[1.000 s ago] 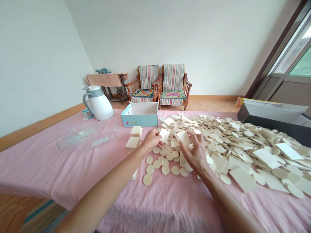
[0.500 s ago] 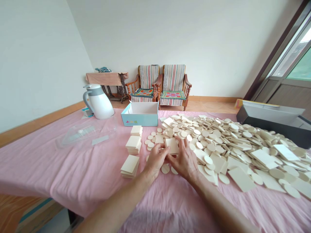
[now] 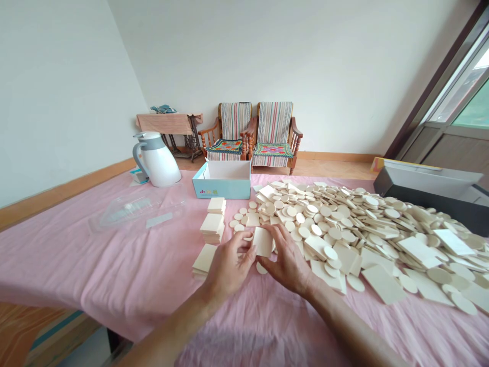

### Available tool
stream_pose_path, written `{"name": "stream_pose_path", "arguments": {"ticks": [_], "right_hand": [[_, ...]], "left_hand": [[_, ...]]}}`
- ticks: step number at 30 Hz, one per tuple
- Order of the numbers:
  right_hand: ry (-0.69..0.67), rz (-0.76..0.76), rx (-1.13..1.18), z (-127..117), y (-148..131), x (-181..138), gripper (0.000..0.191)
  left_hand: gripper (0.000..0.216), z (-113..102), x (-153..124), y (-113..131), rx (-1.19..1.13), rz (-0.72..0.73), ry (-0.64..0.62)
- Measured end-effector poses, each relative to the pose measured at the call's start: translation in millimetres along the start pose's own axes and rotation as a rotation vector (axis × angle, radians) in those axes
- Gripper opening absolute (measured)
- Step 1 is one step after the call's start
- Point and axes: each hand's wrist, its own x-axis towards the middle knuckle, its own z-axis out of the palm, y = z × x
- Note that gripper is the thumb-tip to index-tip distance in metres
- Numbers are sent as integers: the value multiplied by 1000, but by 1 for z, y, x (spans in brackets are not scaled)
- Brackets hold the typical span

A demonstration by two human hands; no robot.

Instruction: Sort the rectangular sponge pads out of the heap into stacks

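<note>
A small square wooden piece (image 3: 263,242), pale cream, is held between my two hands above the pink cloth. My left hand (image 3: 231,262) pinches its left edge with thumb and fingers. On the opposite side my right hand (image 3: 287,260) grips the right edge, fingers curled over the top corner. Whether other pieces lie under it I cannot tell. Left of my hands stand three stacks of similar squares: a back stack (image 3: 216,205), a middle stack (image 3: 212,227) and a front stack (image 3: 204,259), the front one partly hidden by my left hand.
A big heap of wooden squares and discs (image 3: 355,224) spreads to the right. Behind the stacks stands a light blue box (image 3: 223,189). A white jug (image 3: 162,165), a clear plastic package (image 3: 126,211) and a black box (image 3: 431,196) are also on the pink tablecloth (image 3: 160,270).
Both hands have shifted a little left and toward me with the square piece. My left hand now covers part of the front stack.
</note>
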Motion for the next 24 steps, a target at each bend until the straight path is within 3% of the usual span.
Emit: {"name": "stream_pose_path", "arguments": {"ticks": [4, 6, 8, 13, 20, 24], "right_hand": [[-1, 138, 20, 4, -19, 6, 47], [-48, 149, 18, 11, -32, 11, 44], [-96, 132, 7, 21, -47, 17, 41], [-140, 70, -19, 49, -79, 29, 47], [-178, 61, -126, 76, -93, 35, 48], [-160, 65, -139, 74, -91, 30, 51]], "left_hand": [[27, -31, -18, -1, -38, 276, 417], [29, -47, -22, -10, -133, 305, 599], [32, -58, -25, -27, -229, 237, 678], [48, -67, -41, -66, -264, -28, 600], [51, -64, -56, -65, 92, -6, 560], [47, -66, -54, -67, 137, 1, 525]]}}
